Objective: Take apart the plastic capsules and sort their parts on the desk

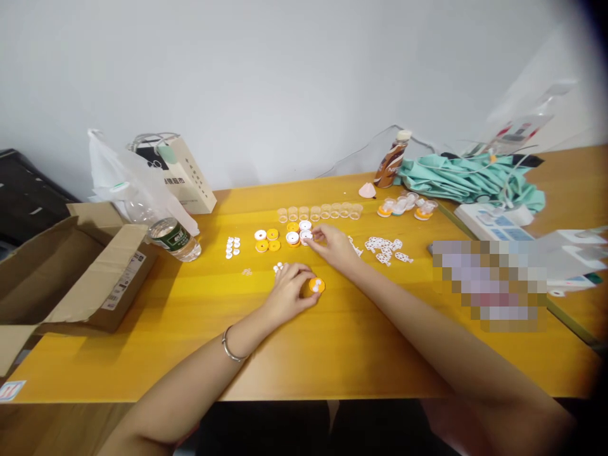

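Near the middle of the table, my left hand (286, 294) has thumb and fingers closed around the edge of an orange disc (316, 286) with small white pieces on top. My right hand (335, 248) reaches farther out, its fingertips at a white disc (306, 235) at the near right of a small group. Beside that one are another white disc (292, 237) and an orange disc (293, 226). A second group of white and orange discs (273, 246) lies to the left. Small white pieces (279, 267) are partly hidden behind my left hand.
Clear cups (315, 214) stand in a row at the back. White openwork cutouts (380, 246) lie right, small white pieces (229, 247) left. An open cardboard box (128, 291) and a water bottle (178, 240) occupy the left; a brown drink bottle (392, 161) and green fabric (465, 180) the back right.
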{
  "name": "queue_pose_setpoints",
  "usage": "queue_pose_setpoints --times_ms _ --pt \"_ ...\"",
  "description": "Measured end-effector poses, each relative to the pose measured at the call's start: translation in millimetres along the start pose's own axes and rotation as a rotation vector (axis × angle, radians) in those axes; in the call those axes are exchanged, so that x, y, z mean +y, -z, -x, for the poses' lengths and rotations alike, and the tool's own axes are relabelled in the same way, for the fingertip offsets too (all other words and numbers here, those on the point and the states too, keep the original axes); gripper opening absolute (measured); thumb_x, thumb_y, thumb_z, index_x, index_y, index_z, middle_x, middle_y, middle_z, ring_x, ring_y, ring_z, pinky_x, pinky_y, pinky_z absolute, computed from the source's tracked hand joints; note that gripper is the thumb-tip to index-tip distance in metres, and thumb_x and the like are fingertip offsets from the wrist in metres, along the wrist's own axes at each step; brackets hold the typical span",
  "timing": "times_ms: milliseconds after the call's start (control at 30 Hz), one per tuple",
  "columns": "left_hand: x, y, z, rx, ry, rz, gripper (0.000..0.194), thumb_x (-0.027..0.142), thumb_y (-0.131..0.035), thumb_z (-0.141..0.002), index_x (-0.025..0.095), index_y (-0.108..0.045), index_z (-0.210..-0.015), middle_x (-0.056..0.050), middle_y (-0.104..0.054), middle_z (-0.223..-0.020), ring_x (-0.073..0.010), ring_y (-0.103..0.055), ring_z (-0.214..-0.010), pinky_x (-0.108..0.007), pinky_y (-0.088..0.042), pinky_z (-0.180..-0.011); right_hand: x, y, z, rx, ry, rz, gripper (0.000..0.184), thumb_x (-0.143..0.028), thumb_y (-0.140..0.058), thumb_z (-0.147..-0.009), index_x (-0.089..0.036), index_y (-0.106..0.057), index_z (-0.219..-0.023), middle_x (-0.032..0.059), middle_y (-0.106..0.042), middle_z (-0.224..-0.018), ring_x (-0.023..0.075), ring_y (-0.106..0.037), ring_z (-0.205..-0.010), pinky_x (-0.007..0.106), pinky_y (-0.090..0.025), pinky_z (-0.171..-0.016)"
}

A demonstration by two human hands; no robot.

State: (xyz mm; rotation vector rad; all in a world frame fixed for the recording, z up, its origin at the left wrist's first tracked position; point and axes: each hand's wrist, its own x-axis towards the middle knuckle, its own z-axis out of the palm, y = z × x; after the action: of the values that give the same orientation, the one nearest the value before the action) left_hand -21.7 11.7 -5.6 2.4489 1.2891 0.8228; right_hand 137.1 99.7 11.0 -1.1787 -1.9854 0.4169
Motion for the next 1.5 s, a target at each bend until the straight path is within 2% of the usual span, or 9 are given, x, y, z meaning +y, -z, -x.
queue_pose_setpoints --times_ms 100,233,300,433,733,967,1133,1400,1500 --pt "-1 0.3 1 -0.002 -0.007 -0.005 0.028 0.033 -0.061 -0.074 0.022 -0.058 -0.101 -0.005 -0.055 -0.103 -0.0209 -0.048 -0.095 -0.037 -0.036 -0.086 -4 12 29 -0.122 0.03 -0.094 0.015 -0.03 -0.054 -0.079 -0.018 -0.053 -0.087 0.0032 -0.059 -0.078 0.0146 -0.054 -0.071 0.028 -0.045 -0.066" --pt "-1 1.1 2 -0.016 -0.025 -0.001 0.03 0.032 -0.059 -0.077 0.023 -0.059 -0.106 -0.006 -0.054 -0.103 -0.0208 -0.048 -0.094 -0.037 -0.037 -0.084 -2 24 65 -0.271 0.089 -0.167 0.032 -0.03 -0.06 -0.073 -0.018 -0.051 -0.101 0.0031 -0.055 -0.082 0.0142 -0.051 -0.072 0.028 -0.046 -0.066" --pt "-2 0.9 3 -0.022 -0.032 0.016 0.031 0.031 -0.058 -0.079 0.023 -0.058 -0.109 -0.006 -0.054 -0.1 -0.0203 -0.048 -0.092 -0.036 -0.038 -0.082 0 25 72 -0.312 0.11 -0.174 0.036 -0.03 -0.062 -0.072 -0.017 -0.052 -0.105 0.0036 -0.054 -0.082 0.0148 -0.05 -0.074 0.03 -0.046 -0.069" --pt "-5 -0.6 3 -0.026 -0.053 0.06 0.031 0.027 -0.054 -0.082 0.023 -0.056 -0.112 -0.007 -0.056 -0.097 -0.0191 -0.05 -0.09 -0.034 -0.04 -0.08 4 23 71 -0.378 0.133 -0.184 0.032 -0.026 -0.063 -0.073 -0.02 -0.058 -0.103 0.0043 -0.053 -0.084 0.0157 -0.052 -0.079 0.03 -0.046 -0.072" --pt "-1 2.7 1 -0.041 -0.029 0.018 0.018 0.029 -0.053 -0.083 0.024 -0.063 -0.098 -0.004 -0.063 -0.097 -0.0189 -0.053 -0.089 -0.037 -0.038 -0.084 8 15 72 -0.329 0.074 -0.19 0.019 -0.027 -0.067 -0.071 -0.019 -0.062 -0.088 0.004 -0.056 -0.08 0.015 -0.052 -0.073 0.029 -0.045 -0.067" --pt "0 -6.3 -4 0.028 0.113 0.173 0.009 0.027 -0.057 -0.08 0.02 -0.062 -0.083 -0.004 -0.062 -0.084 -0.0169 -0.055 -0.081 -0.032 -0.041 -0.077 4 15 71 -0.322 0.073 -0.177 0.017 -0.026 -0.068 -0.069 -0.019 -0.061 -0.083 0.0031 -0.057 -0.077 0.0154 -0.051 -0.073 0.028 -0.044 -0.066" --pt "0 -9.4 -7 0.048 0.18 0.194 0.006 0.025 -0.061 -0.076 0.019 -0.06 -0.078 -0.003 -0.06 -0.08 -0.0167 -0.055 -0.078 -0.031 -0.042 -0.074 3 15 70 -0.332 0.061 -0.175 0.017 -0.024 -0.069 -0.069 -0.018 -0.061 -0.083 0.0036 -0.058 -0.077 0.0153 -0.051 -0.072 0.028 -0.043 -0.065" --pt "11 -3.8 -7 0.044 0.147 0.234 0.001 0.02 -0.058 -0.077 0.019 -0.059 -0.077 -0.003 -0.061 -0.082 -0.0163 -0.055 -0.081 -0.031 -0.043 -0.077 1 16 69 -0.326 0.06 -0.187 0.016 -0.024 -0.069 -0.068 -0.018 -0.061 -0.081 0.0032 -0.058 -0.076 0.0148 -0.051 -0.071 0.027 -0.044 -0.065" --pt "4 7.0 -9 0.096 0.15 0.218 0.003 0.023 -0.059 -0.078 0.02 -0.06 -0.078 -0.002 -0.062 -0.085 -0.017 -0.055 -0.085 -0.034 -0.041 -0.082 1 17 70 -0.325 0.055 -0.181 0.018 -0.026 -0.069 -0.068 -0.019 -0.061 -0.082 0.0028 -0.058 -0.076 0.0147 -0.052 -0.071 0.027 -0.044 -0.065"
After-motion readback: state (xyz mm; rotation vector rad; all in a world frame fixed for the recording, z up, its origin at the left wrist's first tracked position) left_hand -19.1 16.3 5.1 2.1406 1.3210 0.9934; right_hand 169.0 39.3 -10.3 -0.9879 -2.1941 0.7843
